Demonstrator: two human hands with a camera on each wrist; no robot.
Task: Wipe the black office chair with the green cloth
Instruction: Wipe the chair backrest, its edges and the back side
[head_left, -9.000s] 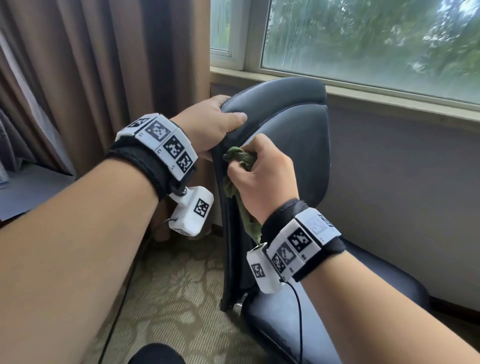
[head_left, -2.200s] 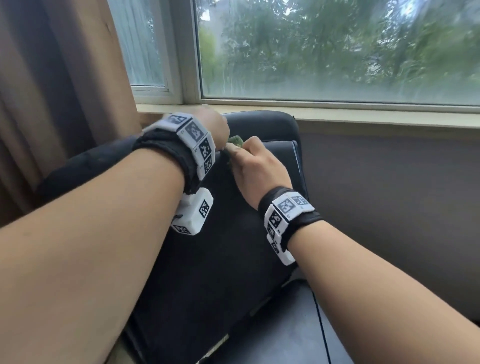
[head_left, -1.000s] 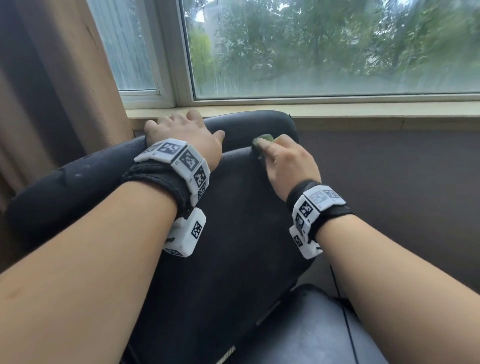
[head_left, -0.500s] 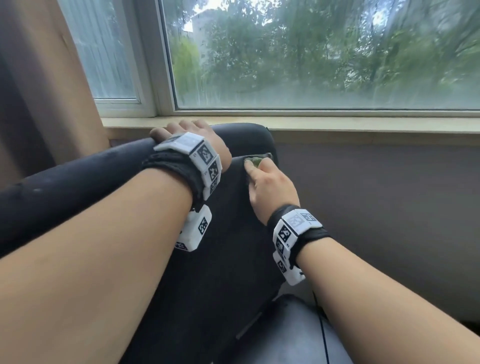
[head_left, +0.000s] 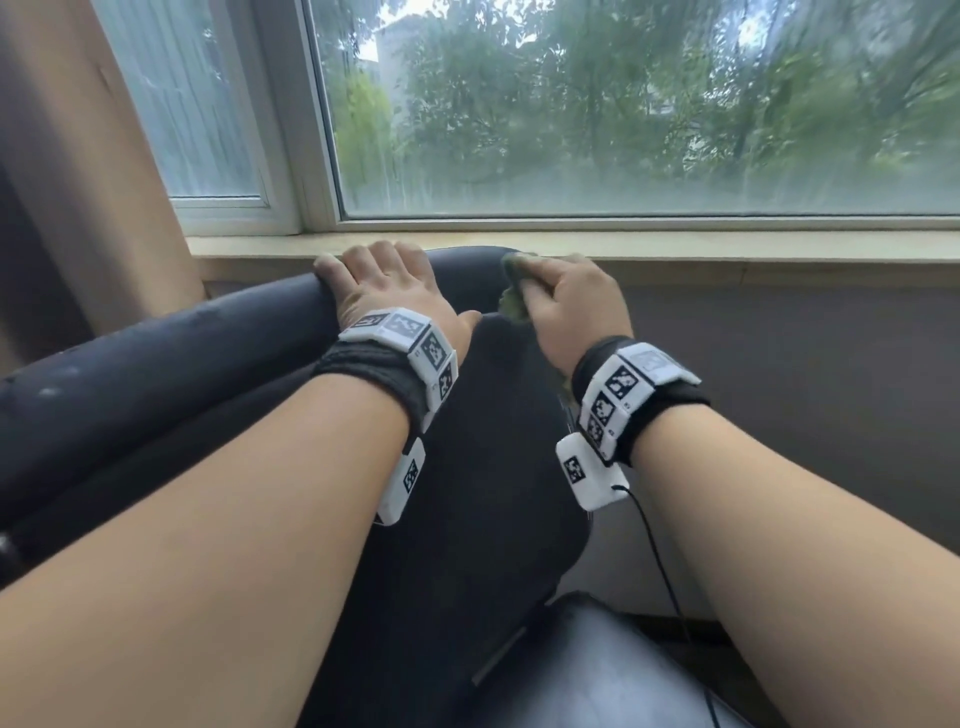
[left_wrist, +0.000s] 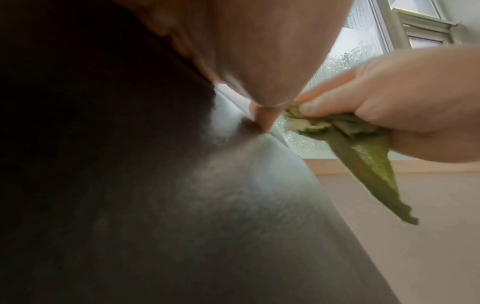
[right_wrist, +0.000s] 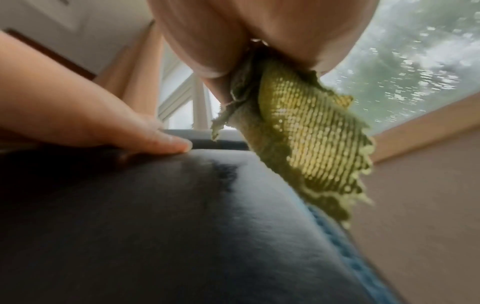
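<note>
we are partway through, by our reading: the right hand (head_left: 571, 306) has its fingers curled round the bunched green cloth (head_left: 511, 306) and works it at the top right corner of the black office chair (head_left: 467, 519) backrest, close under the window sill (head_left: 727, 254). the left hand (head_left: 395, 291) lies flat on the top edge of the backrest, fingers draped over the far side, thumb (right_wrist: 155, 139) pressed on the leather; it grasps nothing, only steadies.

in the right wrist view a loose corner of the cloth hangs past the chair's edge, off the surface. a darker patch on the leather near the thumb may be damp, though we cannot be sure. what has been wiped elsewhere the pictures do not tell. we judge the broad face of the backrest, the seat (head_left: 597, 665) below and the long padded roll (head_left: 156, 374) at left as likely left to do.

edges and room: sill and wall (head_left: 805, 389) sit just behind the chair top, so little room beyond it. open room lies downward along the backrest and toward us. a thin black cable (head_left: 657, 545) trails from the right wrist near the chair's right edge; it could catch on a downward stroke.
</note>
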